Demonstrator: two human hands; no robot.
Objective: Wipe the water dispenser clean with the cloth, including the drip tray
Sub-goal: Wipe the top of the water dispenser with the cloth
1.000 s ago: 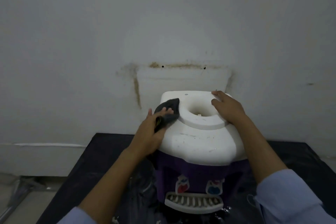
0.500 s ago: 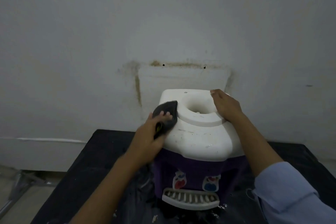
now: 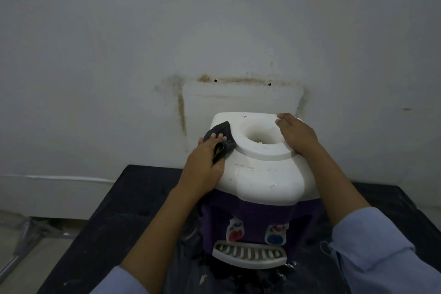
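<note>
A tabletop water dispenser (image 3: pixel 260 179) with a white top and a purple body stands on a black table. Its top has a round bottle well (image 3: pixel 259 135) with smudges in front of it. My left hand (image 3: pixel 205 162) grips a dark grey cloth (image 3: pixel 222 133) and presses it on the top's left side, beside the well. My right hand (image 3: pixel 297 133) rests flat on the top's right rear, fingers straight. Low on the front sit a red tap (image 3: pixel 235 230), a blue tap (image 3: pixel 276 235) and the white slotted drip tray (image 3: pixel 249 254).
The black table (image 3: pixel 114 217) carries wet crumpled plastic around the dispenser's base. A stained white wall (image 3: pixel 214 43) rises right behind the dispenser. At lower left the floor and a metal frame (image 3: pixel 26 234) show beyond the table's edge.
My left hand has slid the cloth a little back along the top's left side. The right hand has shifted slightly toward the rear. The camera has moved closer.
</note>
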